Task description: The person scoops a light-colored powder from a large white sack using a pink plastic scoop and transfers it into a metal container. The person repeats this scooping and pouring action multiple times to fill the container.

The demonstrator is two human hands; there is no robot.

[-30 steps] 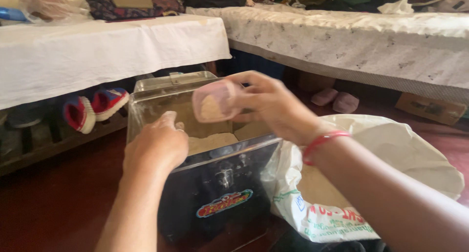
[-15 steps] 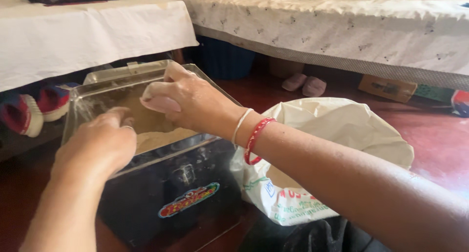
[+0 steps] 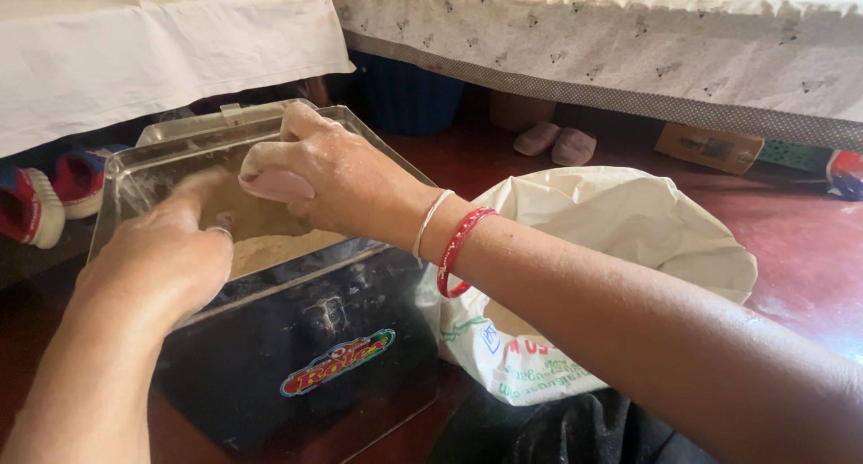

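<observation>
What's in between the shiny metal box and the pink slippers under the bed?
In the head view, bare dark red floor lies between the metal box and the pink slippers. The open white sack sits off to the side, nearer the camera.

Pink cup (image 3: 277, 185) — pale beige flour (image 3: 270, 246) — black-fronted tin (image 3: 297, 356), white sack (image 3: 620, 239).

Small pink plastic cup (image 3: 277, 185) tipped over pale flour (image 3: 274, 246) inside open metal tin (image 3: 297, 338)

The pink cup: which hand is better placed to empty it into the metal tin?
Probably the right hand: it already grips the pink cup over the flour inside the metal tin. The left hand only rests at the tin's front rim.
</observation>
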